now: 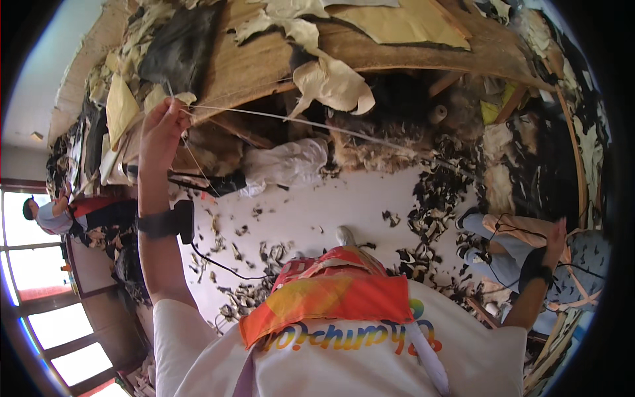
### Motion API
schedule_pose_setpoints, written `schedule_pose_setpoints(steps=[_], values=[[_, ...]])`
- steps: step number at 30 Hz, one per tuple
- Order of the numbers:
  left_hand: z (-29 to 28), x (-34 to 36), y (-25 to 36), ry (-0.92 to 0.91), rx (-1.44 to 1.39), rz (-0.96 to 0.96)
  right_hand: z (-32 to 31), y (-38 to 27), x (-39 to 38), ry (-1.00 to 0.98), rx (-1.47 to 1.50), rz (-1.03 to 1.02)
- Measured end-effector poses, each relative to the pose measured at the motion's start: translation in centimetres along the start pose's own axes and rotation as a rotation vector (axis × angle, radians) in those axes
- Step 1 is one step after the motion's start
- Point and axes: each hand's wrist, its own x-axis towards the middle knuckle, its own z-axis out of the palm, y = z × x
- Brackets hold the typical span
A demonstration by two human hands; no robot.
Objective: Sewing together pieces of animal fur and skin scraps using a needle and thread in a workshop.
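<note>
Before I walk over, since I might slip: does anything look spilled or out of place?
Yes: dark scraps lie strewn across the pale floor, as if dropped rather than piled. A white plastic sheet lies crumpled below the table. The thread from the left hand looks fine.

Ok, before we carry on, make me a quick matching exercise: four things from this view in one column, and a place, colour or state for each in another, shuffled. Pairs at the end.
Things:
1. White thread
2. Dark fur scraps
3. Apron
4. Black band

Places, colours, states:
A. Scattered over the pale floor
B. Strapped around the left forearm
C. Pinched in the left hand
D. Orange and red, worn over a white T-shirt

Pairs: 1-C, 2-A, 3-D, 4-B.
</note>
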Motion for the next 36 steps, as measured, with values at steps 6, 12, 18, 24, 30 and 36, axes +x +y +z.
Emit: schedule_pose_setpoints(steps=[6,12,18,24,30,36], values=[[1.4,4.7,-0.7,-0.096,0.033,-0.045,-7.2,-0.6,-19.7,0.044,-0.437,0.186],[9.5,9.3,-0.4,-0.578,0.049,-0.012,-12.3,-6.0,-24.9,-0.402,-0.519,0.525],[15.9,8.7,2.1,-0.823,0.128,0.055,-9.6,-38.9,12.6,-0.127,0.355,0.506],[17.2,8.6,2.5,-0.969,-0.036,-0.036,-5.5,-59.8,24.5,-0.216,0.784,-0.003],[19.5,8.0,3.1,-1.018,-0.051,-0.027,-0.4,-61.9,26.0,-0.107,0.976,0.101],[21.2,9.4,1.4,-0.971,-0.063,-0.053,-3.6,-54.4,24.1,-0.327,1.128,0.192]])
